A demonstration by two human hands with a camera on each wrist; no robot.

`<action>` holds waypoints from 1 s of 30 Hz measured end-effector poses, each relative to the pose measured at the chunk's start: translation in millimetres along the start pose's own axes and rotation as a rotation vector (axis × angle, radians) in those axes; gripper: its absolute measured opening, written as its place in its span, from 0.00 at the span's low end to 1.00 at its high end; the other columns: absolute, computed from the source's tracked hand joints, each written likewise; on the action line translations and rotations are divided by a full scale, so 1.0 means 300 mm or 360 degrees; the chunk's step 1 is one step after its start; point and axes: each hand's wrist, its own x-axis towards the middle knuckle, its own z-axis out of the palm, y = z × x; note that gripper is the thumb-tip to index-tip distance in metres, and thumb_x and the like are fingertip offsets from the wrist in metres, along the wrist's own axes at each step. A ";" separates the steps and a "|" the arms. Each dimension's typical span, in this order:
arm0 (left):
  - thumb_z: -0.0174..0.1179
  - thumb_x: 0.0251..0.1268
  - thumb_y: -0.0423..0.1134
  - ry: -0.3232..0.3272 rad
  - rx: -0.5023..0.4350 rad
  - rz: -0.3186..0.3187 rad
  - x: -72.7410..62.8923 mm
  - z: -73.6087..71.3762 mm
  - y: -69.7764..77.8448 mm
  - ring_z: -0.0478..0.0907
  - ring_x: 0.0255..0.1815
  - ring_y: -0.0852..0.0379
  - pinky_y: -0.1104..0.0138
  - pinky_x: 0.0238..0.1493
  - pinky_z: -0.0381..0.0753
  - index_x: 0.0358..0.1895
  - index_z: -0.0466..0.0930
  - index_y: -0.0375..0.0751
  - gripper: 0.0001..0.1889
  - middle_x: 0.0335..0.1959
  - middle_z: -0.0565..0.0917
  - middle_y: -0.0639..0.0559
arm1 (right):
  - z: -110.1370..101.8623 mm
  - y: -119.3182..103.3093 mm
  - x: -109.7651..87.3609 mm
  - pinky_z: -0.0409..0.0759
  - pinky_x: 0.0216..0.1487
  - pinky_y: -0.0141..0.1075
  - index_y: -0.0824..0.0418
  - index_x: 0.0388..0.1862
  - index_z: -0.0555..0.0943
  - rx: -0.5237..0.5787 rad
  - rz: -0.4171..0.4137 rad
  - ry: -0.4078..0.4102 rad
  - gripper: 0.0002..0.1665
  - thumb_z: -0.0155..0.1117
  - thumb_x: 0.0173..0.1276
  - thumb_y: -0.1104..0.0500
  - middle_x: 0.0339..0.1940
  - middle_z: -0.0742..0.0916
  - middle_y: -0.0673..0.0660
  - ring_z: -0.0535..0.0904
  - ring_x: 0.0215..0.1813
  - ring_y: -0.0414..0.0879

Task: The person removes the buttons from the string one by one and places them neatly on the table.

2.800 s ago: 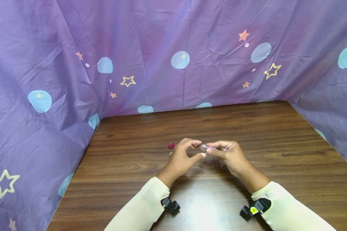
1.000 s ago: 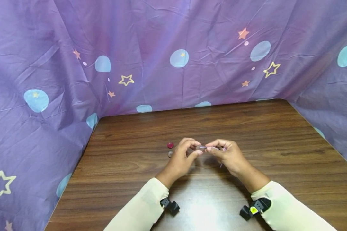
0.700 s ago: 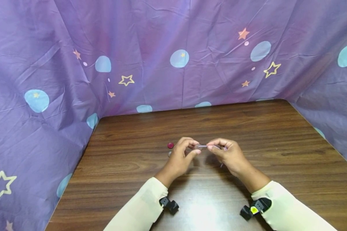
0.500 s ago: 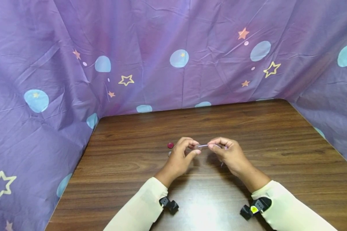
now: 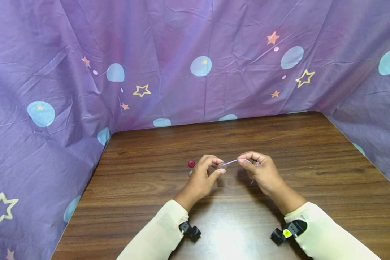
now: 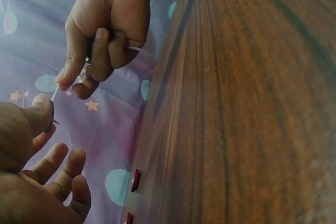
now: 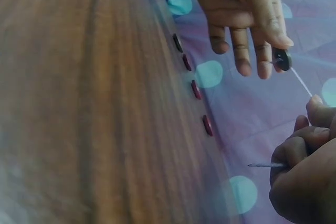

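Observation:
My left hand (image 5: 199,180) pinches a round button (image 7: 283,59) between thumb and finger, its other fingers spread loosely. The button looks greyish in the head view and dark in the wrist views. A thin pale purple string (image 5: 230,162) passes through it, with a short end poking out on the far side in the right wrist view. To the right, my right hand (image 5: 263,171) pinches the string taut, its other fingers curled. Something dark shows inside that curl in the left wrist view, mostly hidden. Another string end (image 7: 257,166) sticks out below the right hand.
Left of my left hand, a red button (image 5: 191,164) and a greyish button (image 5: 190,173) lie on the brown wood-grain table (image 5: 143,213). Several buttons line up in the right wrist view, one red button (image 7: 196,89) among them. A purple patterned cloth (image 5: 169,54) hangs behind.
My right hand has moved right and slightly up, so more string stretches between the hands. The button has gone from beside the right fingertips into my left hand's pinch.

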 end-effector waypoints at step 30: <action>0.71 0.72 0.33 0.0080 -0.0005 0.0008 -0.010 -0.002 -0.023 0.87 0.54 0.43 0.53 0.58 0.89 0.54 0.85 0.32 0.13 0.52 0.86 0.39 | -0.057 0.007 0.033 0.59 0.21 0.28 0.49 0.35 0.90 0.0258 -0.0002 0.0029 0.22 0.60 0.80 0.72 0.24 0.81 0.42 0.65 0.19 0.33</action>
